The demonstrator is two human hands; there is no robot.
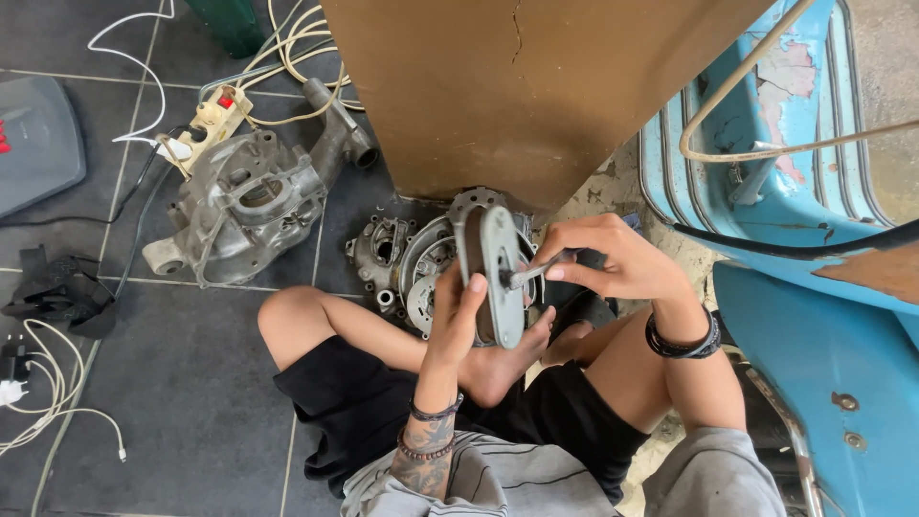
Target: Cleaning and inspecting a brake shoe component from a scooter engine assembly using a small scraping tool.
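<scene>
A flat, elongated grey metal cover point(500, 273) is held upright in the middle of the scene, above the lap, by the left hand point(458, 316), whose fingers are clamped on its near-left edge. The right hand's point(608, 258) fingers are closed on a thin silver metal tool point(536, 271) touching the cover's right face. Just beyond, a round grey engine casing point(412, 263) lies on the dark tiled floor point(191, 383).

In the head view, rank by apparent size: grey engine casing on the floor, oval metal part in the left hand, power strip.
1. Grey engine casing
2. Oval metal part, though it sits nearer the camera
3. Power strip
</scene>
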